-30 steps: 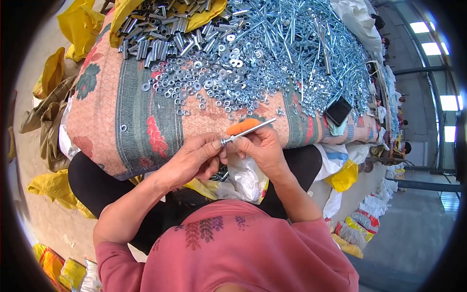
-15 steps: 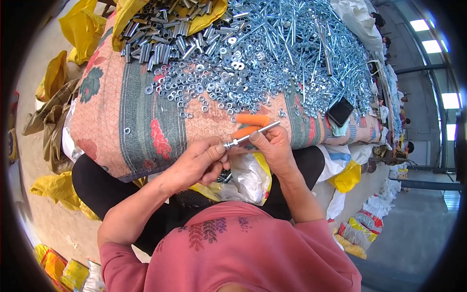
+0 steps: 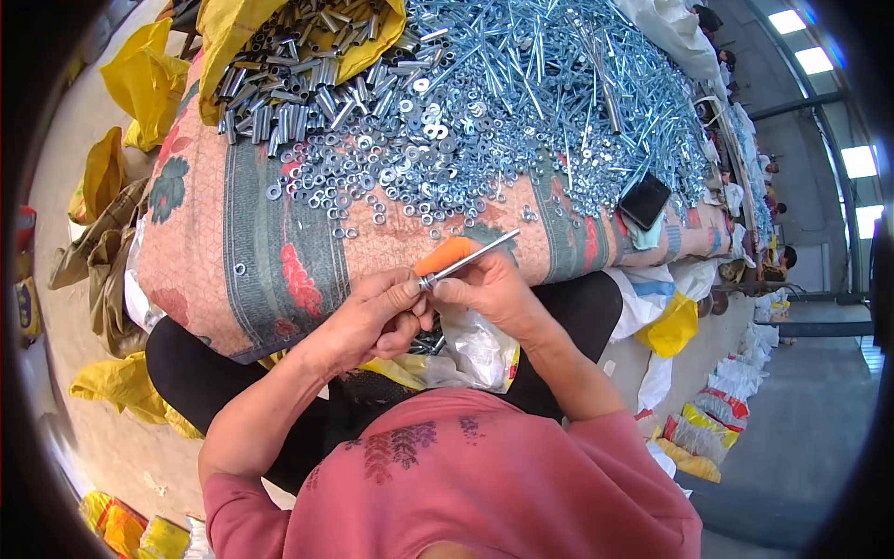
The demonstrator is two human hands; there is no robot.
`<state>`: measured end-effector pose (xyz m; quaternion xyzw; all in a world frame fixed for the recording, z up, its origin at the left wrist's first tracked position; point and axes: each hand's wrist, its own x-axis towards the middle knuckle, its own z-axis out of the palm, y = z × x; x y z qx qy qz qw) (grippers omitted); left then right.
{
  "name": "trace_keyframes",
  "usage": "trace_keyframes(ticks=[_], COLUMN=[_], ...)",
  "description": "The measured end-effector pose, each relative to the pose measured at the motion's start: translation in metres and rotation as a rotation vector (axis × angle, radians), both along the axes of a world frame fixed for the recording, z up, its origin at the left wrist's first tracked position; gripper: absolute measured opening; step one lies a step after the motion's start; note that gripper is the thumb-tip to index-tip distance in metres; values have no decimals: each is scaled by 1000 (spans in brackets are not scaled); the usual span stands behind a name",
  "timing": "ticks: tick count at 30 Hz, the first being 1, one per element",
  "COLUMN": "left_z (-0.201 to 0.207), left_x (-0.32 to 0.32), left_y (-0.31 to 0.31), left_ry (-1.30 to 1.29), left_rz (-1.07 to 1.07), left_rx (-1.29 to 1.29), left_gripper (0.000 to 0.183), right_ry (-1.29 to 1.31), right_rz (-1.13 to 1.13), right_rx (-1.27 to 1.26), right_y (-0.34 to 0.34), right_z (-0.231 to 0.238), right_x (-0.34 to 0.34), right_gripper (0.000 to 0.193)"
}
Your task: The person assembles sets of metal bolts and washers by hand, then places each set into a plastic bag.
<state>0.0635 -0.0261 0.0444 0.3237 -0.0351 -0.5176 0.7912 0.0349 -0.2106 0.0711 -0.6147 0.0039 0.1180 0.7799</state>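
Observation:
Over the near edge of the covered table, both hands meet on a long metal bolt (image 3: 477,254). Its shaft slants up to the right, and nuts or washers sit at its lower left end. My left hand (image 3: 380,312) pinches that end between thumb and fingers. My right hand (image 3: 494,291) is closed around the shaft close beside it, thumb next to the left thumb. An orange finger cover (image 3: 443,255) shows on a finger of the right hand, behind the bolt. The exact parts between the fingertips are partly hidden.
Loose washers and nuts (image 3: 400,172) spread across the patterned cloth (image 3: 200,270). Behind them lie metal sleeves (image 3: 298,88) by a yellow bag and a heap of long bolts (image 3: 531,65). A black phone (image 3: 644,200) lies right. A white plastic bag (image 3: 477,349) sits between my knees.
My right hand has slid down the bolt toward its nut end, next to my left hand. Its orange-covered fingers have curled in behind the bolt. The view has shifted slightly.

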Motion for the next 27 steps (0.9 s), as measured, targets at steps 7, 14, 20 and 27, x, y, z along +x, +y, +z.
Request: trace_keyframes(ticks=[7,14,20,27], left_z=[-10,-16,18,-35], left_x=[-2,-12,9,-30], left_y=[-9,-13,7,-11], left_ry=[-1408,-1345,-835,-1447], left_rz=[459,407,-98,-506], left_rx=[561,603,547,823], left_gripper=[23,15,21,15], right_ry=[151,133,16,-350], right_rz=[-212,-164,-305,-645], right_rx=[-57,-129,-453,-1794], right_y=[19,14,-51,-167], right_z=[-20,-16,14,-27], right_x=[-8,-10,5,84], right_gripper=[22,19,33,22])
